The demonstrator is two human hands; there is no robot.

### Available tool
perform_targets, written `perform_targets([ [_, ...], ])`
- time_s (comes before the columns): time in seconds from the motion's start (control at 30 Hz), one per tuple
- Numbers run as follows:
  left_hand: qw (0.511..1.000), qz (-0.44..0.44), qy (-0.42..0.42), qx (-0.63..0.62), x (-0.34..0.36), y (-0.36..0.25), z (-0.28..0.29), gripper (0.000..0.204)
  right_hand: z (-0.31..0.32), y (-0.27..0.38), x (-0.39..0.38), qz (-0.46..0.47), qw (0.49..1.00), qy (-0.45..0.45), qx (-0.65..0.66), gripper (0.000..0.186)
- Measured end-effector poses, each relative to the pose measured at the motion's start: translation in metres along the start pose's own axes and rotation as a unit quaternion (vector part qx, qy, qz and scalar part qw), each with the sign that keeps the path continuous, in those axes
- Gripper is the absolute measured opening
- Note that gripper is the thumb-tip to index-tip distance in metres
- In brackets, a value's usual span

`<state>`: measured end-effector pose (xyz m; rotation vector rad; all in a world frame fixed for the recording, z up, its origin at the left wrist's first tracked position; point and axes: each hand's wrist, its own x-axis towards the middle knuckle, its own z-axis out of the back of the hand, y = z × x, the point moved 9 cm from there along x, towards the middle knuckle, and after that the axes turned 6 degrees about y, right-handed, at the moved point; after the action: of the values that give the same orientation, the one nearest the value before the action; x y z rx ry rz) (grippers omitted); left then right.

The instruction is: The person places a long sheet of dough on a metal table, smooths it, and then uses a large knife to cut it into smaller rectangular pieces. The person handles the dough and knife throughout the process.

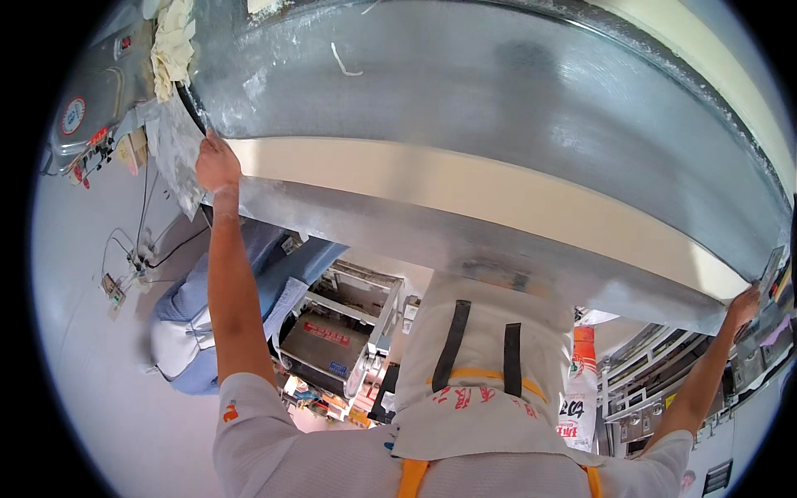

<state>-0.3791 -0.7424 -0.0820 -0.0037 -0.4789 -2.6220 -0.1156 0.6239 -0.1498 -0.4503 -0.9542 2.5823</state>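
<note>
A long, smooth cream-coloured strip (465, 191) runs across the front of the steel worktop (498, 83), which is dusted with white powder. My left hand (217, 164) is closed at the strip's left end, fingers curled at its edge. My right hand (741, 306) is closed at the far right end, where the strip narrows in the view, beside a thin metal piece (770, 267). Whether each hand grips the strip alone or also the metal edge under it is hard to tell. My body, in a pale apron (481, 349), is against the front of the worktop.
At the upper left are crumpled cream paper (170, 41) and a grey metal machine (87, 108) with cables. Below the worktop are blue fabric (187, 324), a metal trolley (324, 340), a red-and-white sack (581, 373) and racks (631, 365) at right.
</note>
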Motion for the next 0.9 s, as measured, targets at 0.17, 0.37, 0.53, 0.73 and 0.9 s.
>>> perform_targets([
  [0.17,1.000,-0.007,0.007,-0.006,0.000,-0.017,0.007,0.055,0.007,0.006,-0.018,-0.076,0.990,-0.012,0.119,0.046],
  [0.37,0.999,0.030,-0.005,0.013,-0.004,-0.014,0.014,0.053,0.011,0.027,-0.015,-0.135,0.974,0.036,0.178,0.051],
  [0.53,0.996,0.031,-0.005,-0.087,-0.005,-0.005,-0.010,0.048,0.017,0.004,-0.016,-0.174,0.962,0.018,0.210,0.061],
  [0.73,0.992,-0.026,-0.085,-0.085,-0.005,-0.003,-0.004,0.044,0.014,0.008,-0.014,-0.181,0.960,0.011,0.214,0.062],
  [0.9,0.992,-0.013,-0.060,-0.107,-0.005,-0.007,-0.008,0.045,0.019,0.007,-0.014,-0.134,0.968,-0.019,0.210,0.060],
])
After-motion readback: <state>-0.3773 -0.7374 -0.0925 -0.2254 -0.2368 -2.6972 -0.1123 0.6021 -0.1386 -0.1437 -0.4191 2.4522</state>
